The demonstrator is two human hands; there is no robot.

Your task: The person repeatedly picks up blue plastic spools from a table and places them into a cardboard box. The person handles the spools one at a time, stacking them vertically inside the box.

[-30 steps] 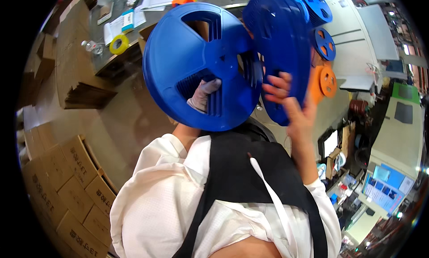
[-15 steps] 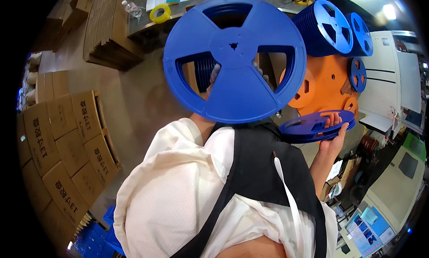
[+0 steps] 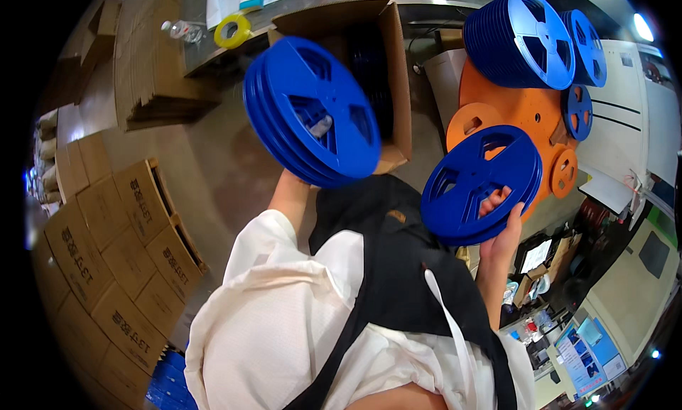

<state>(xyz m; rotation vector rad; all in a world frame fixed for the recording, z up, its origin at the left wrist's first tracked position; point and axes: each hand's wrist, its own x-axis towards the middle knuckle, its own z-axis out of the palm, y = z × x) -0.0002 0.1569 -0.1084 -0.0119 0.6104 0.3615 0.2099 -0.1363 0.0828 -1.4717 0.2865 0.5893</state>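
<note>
My left hand (image 3: 321, 126) grips a stack of several blue plastic reels (image 3: 341, 137), tilted and raised left of my body. Its gloved fingertips show through a cutout; the rest of the hand is behind the reels. On the other side, my right hand (image 3: 503, 222) holds a thinner stack of blue reels (image 3: 474, 197) by the lower right rim, fingers curled through an opening. An open cardboard box (image 3: 399, 69) stands just beyond the left stack, with dark reels (image 3: 369, 62) standing on edge inside.
Upright stacks of blue reels (image 3: 543, 37) rest at the far right near orange discs (image 3: 474, 120). A grey worktable (image 3: 312, 2) bears yellow tape (image 3: 232, 31) and a plastic bottle (image 3: 183, 31). Flattened cartons (image 3: 145, 62) lean at left, above stacked boxes (image 3: 135, 232).
The left stack has moved away from the camera and leftward, turning to show its layered edges. The right-hand reels have tipped from nearly edge-on to face up. The open box is now uncovered.
</note>
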